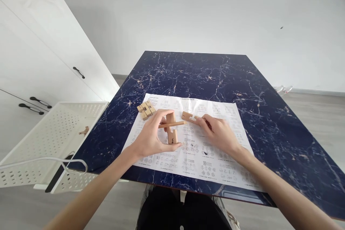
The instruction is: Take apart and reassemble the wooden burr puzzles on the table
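Observation:
Between the thumb and fingers of my left hand (151, 134) are joined wooden puzzle pieces (172, 134): a notched upright piece with a flat one crossing it. The upright piece has a dark mark near its lower end. My right hand (217, 131) pinches the near end of another flat notched wooden piece (187, 116), whose far end points left toward the joined pieces, apart from them. Both hands are over a printed instruction sheet (223, 167) with rows of small diagrams. Beyond my left hand, an assembled wooden block puzzle (146, 110) rests at the sheet's left edge.
The sheet lies on a dark blue marble-patterned table (185, 75). To the left stands a white perforated basket (54, 140) with a small wooden piece (84, 130) in it. A white cable (48, 158) crosses the basket to the table edge. White cabinets (48, 50) stand behind it.

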{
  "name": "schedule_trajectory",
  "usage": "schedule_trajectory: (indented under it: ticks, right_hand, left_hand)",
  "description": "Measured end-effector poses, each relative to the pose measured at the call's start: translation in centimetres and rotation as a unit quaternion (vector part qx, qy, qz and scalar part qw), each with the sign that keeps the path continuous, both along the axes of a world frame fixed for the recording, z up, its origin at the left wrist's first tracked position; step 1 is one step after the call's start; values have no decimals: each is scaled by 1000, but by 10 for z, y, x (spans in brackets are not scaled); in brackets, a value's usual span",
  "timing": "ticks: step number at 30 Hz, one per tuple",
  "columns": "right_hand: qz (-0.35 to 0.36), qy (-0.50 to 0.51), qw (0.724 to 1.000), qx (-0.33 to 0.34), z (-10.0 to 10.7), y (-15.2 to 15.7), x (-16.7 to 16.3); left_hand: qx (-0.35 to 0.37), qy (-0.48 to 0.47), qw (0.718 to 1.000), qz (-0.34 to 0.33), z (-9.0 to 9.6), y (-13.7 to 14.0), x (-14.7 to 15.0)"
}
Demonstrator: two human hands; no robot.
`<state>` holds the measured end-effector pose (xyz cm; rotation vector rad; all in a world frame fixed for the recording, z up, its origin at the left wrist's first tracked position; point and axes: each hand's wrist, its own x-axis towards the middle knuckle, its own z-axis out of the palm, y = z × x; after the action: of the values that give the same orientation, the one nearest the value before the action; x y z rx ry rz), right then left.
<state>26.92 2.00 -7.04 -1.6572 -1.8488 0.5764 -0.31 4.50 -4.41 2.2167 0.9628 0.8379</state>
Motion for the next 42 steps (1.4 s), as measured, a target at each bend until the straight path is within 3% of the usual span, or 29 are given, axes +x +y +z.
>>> schedule_trajectory:
  ticks: [3,6,8,10,13,20,25,27,29,31,35,39,42]
  right_hand:
    - [-2,-91,995,33,-8,-1,0]
    - [10,-104,988,112,1,-5,1]
    - [89,-66,981,161,13,-11,-1]
    - [203,-24,965,164,26,-19,-8]
    - [248,-54,946,203,38,-31,-21]
    - [167,-73,939,292,32,-47,-33]
    - [124,-62,954,266,28,-49,-29]
    - [107,-62,960,251,29,-50,-27]
    - [83,-59,964,244,31,-50,-24]
    - [68,-53,964,253,31,-51,-23]
    - [66,-57,958,273,29,-55,-25]
    - [38,-68,962,262,25,-51,-21]
    - [-40,-38,973,224,24,-36,-4]
  left_hand:
    - [-15,24,1000,6,-1,-8,-6]
    - [-36,36,999,3,2,-16,-8]
    - [-48,40,998,-5,6,-21,-7]
    - [-57,42,997,-16,11,-26,-5]
    - [-72,47,996,-24,18,-34,-1]
    - [-82,80,993,-30,28,-49,4]
    - [-48,58,996,-53,27,-50,8]
    - [-58,18,998,-6,23,-51,9]
    - [-112,-31,990,80,19,-52,10]
    - [-213,-66,968,117,19,-54,14]
    - [-397,-123,909,-14,29,-59,31]
    - [-427,-167,888,-32,32,-71,53]
    - [-439,-151,884,-53,28,-85,64]
